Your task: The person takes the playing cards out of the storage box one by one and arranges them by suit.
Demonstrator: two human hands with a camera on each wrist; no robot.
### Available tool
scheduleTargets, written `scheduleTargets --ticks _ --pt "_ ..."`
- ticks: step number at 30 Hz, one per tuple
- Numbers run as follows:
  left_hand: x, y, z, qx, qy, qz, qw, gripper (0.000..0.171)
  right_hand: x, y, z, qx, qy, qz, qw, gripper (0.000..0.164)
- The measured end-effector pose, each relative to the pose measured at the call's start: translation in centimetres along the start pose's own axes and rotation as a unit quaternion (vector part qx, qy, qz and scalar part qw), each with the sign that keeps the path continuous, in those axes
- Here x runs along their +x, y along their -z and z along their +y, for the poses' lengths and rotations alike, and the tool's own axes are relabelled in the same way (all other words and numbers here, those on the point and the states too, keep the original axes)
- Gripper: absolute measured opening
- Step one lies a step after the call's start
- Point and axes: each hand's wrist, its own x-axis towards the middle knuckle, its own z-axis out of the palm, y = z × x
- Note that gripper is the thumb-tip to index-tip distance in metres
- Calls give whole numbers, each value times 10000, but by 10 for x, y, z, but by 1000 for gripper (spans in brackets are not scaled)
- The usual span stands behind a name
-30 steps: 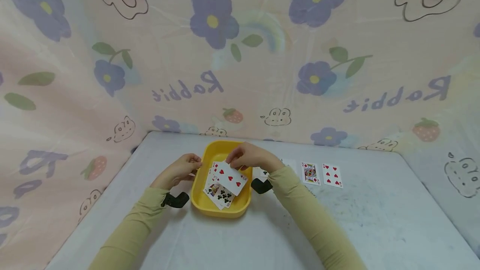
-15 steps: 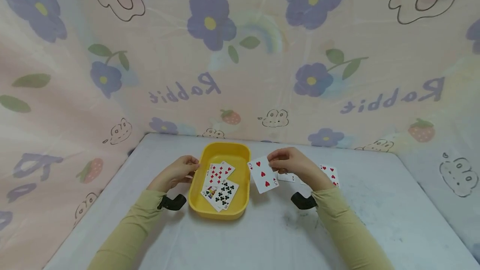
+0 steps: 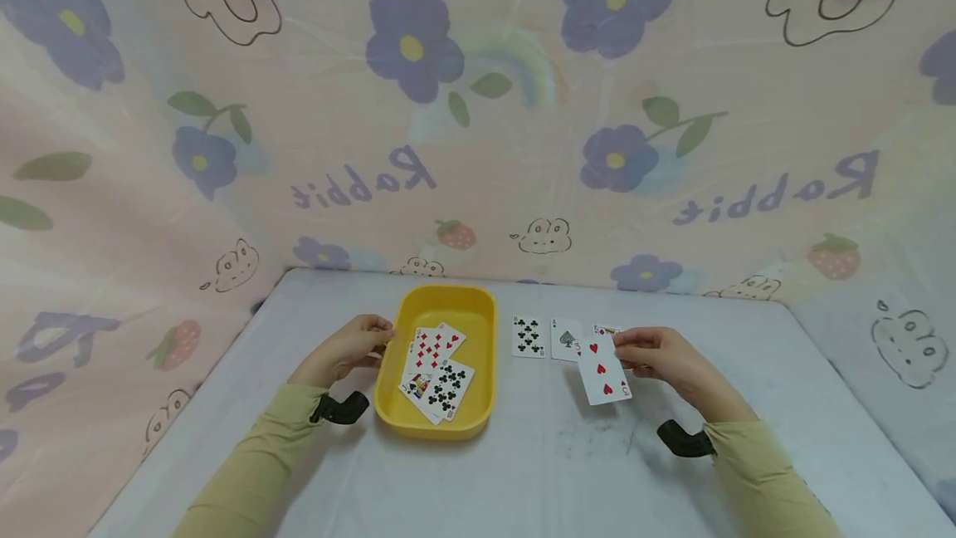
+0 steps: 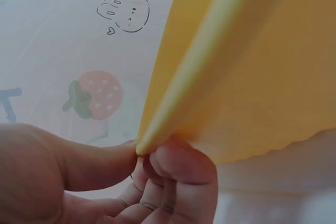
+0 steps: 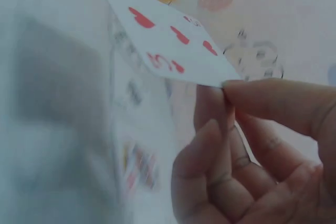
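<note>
My right hand (image 3: 672,359) pinches the three of hearts (image 3: 603,372) by one edge between thumb and fingers, tilted above the table. The same card (image 5: 168,40) fills the upper part of the right wrist view. Beneath it, the face card (image 3: 607,329) is mostly covered, and the ace of spades (image 3: 566,339) is partly overlapped. My left hand (image 3: 339,349) grips the left rim of a yellow tray (image 3: 448,310), thumb and fingers closed on the edge in the left wrist view. Inside lie several overlapping cards, including a club card (image 3: 447,388) and a diamond card (image 3: 429,347).
A club card (image 3: 529,337) lies face up on the white table (image 3: 515,480), between the tray and the ace. Patterned cloth walls (image 3: 478,139) rise behind the table and at its sides. Black wrist cameras (image 3: 683,440) stick out below both sleeves.
My right hand has lifted the three of hearts out of the tray and carried it right, over the row of cards on the table. The left hand stays on the tray rim.
</note>
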Motion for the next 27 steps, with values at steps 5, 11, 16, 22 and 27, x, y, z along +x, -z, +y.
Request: scheduleTargets --ticks 5,11,16,22,27 --pt "0 1 -2 85 7 74 9999 23 -15 18 24 -120 -269 119 9995 42" --pt "0 1 -2 129 -20 33 9999 24 -23 35 52 -425 -592 420 9965 43" --pt "0 0 0 97 -28 -23 9999 22 -28 47 64 -565 -869 616 9927 42" --pt "2 -1 -2 72 -2 -17 10000 22 -35 55 73 -422 -1040 707 9912 40" --pt "1 0 -3 149 -11 24 9999 23 -38 57 73 -501 -1316 904 9859 39"
